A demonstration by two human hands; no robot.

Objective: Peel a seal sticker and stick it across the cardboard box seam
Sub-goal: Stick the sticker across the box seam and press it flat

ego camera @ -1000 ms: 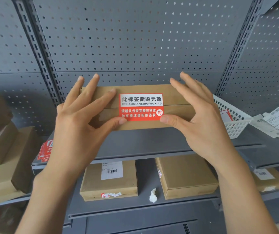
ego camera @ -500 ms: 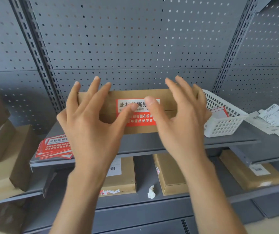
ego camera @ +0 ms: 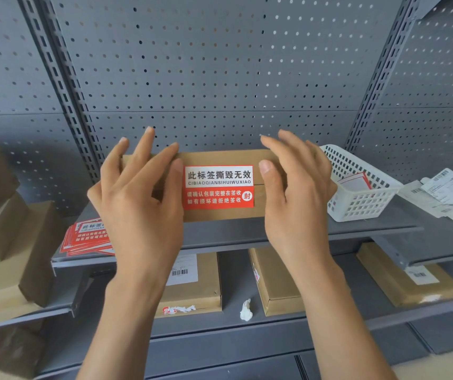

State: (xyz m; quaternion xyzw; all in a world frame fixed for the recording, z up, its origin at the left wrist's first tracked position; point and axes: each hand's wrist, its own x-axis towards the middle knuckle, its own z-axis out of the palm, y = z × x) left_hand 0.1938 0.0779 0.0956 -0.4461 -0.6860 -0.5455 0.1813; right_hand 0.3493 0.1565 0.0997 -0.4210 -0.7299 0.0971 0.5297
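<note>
A flat brown cardboard box [ego camera: 219, 158] stands on edge on the grey shelf [ego camera: 288, 233], against the perforated back panel. A red and white seal sticker [ego camera: 219, 186] lies flat across its horizontal seam. My left hand [ego camera: 140, 209] covers the box's left end, fingers spread, with the thumb beside the sticker's left edge. My right hand [ego camera: 299, 204] is at the box's right end, fingers apart, and its thumb tip sits just right of the sticker. Neither hand grips anything. A stack of seal stickers [ego camera: 88, 237] lies on the shelf to the left.
A white plastic basket [ego camera: 362, 193] stands right of the box, with shipping labels [ego camera: 447, 193] beyond it. The lower shelf holds flat parcels [ego camera: 195, 286] [ego camera: 274, 281] [ego camera: 406, 278] and a crumpled backing scrap [ego camera: 246, 311]. More cardboard boxes [ego camera: 5, 242] are stacked at the left.
My thumbs pressed the sticker's lower corners, then both thumbs passed over its face. Now they have slid outward to either side, and the whole sticker shows.
</note>
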